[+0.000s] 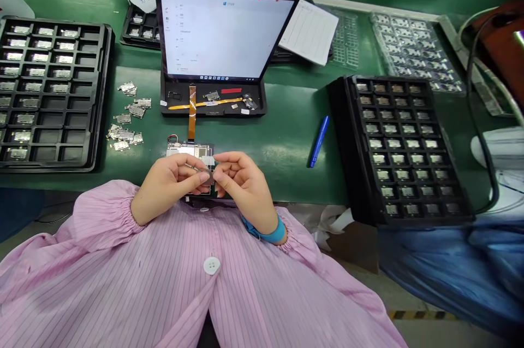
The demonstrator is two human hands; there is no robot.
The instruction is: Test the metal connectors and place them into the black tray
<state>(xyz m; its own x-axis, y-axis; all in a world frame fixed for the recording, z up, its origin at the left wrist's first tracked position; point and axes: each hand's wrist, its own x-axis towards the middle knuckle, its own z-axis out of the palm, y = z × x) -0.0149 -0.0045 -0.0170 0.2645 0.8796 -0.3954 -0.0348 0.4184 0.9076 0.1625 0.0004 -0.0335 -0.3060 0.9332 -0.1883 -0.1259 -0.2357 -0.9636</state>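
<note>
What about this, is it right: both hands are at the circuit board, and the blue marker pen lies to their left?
Not quite: the left hand and right hand are at the circuit board, but the head view shows the blue marker pen to their right.

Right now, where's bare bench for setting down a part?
Green bench between the right hand and blue pen; also beyond the pen, between the screen and right tray stack. Crowded: left side, where loose metal parts lie between circuit board and left tray; behind the screen, papers.
</note>
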